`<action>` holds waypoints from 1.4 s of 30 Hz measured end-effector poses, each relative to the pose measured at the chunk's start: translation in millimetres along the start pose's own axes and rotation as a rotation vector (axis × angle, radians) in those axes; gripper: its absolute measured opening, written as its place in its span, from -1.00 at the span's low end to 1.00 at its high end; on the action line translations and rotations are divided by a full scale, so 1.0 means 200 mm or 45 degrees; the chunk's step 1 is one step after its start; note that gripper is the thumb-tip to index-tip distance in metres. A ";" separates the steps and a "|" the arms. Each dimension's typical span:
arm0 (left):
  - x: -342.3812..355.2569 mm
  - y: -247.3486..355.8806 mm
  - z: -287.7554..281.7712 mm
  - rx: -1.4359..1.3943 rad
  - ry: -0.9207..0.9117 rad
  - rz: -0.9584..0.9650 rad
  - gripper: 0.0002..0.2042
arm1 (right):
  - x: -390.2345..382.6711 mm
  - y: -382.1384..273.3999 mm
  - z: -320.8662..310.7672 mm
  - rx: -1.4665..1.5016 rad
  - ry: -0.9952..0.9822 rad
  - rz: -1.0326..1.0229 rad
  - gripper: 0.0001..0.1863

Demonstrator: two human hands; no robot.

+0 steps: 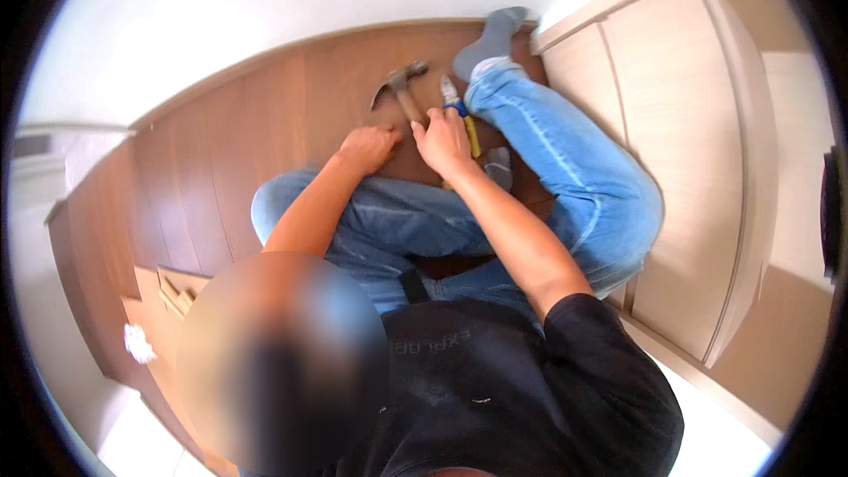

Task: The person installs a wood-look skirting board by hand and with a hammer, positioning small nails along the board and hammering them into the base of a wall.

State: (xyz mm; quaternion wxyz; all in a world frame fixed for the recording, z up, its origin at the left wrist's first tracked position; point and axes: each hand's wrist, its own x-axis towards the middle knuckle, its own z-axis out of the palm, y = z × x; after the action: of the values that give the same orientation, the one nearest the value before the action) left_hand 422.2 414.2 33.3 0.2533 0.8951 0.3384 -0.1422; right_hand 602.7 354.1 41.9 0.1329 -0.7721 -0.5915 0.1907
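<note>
Brown floor (212, 177) | hammer (403, 88) | handle (410, 106) in right hand (443, 143), head (400, 78) beyond

pale wood cabinet (676, 168), right | white wall (265, 18), top | brown plank floor (199, 177) | crumpled white item (139, 344), lower left

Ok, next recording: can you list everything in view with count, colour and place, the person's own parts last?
Hammer: one, grey head, brown handle, upper centre
Pliers: one pair, blue and yellow grips, right of the hammer
Floor: one, brown wood, beneath
Wall: one, white, top
Cabinet: one, pale wood, right
Sticks: several, tan, lower left
Crumpled item: one, white, lower left
Jeans: one pair, blue, centre
Socks: two, grey, on the feet
T-shirt: one, black, bottom
Left hand: one, bare, left of the hammer; contents unclear
Right hand: one, bare, around the hammer handle
</note>
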 end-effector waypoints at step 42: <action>-2.66 0.50 1.66 -1.878 1.768 -1.974 -0.69 | 0.12 0.11 0.08 0.191 -0.382 -0.118 -0.60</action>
State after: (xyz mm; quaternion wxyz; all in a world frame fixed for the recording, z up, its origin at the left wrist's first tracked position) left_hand 74.3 -117.3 19.5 0.3098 -0.0023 0.8295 0.4647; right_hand 620.3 371.2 13.7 0.1092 -0.6947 -0.6238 0.3411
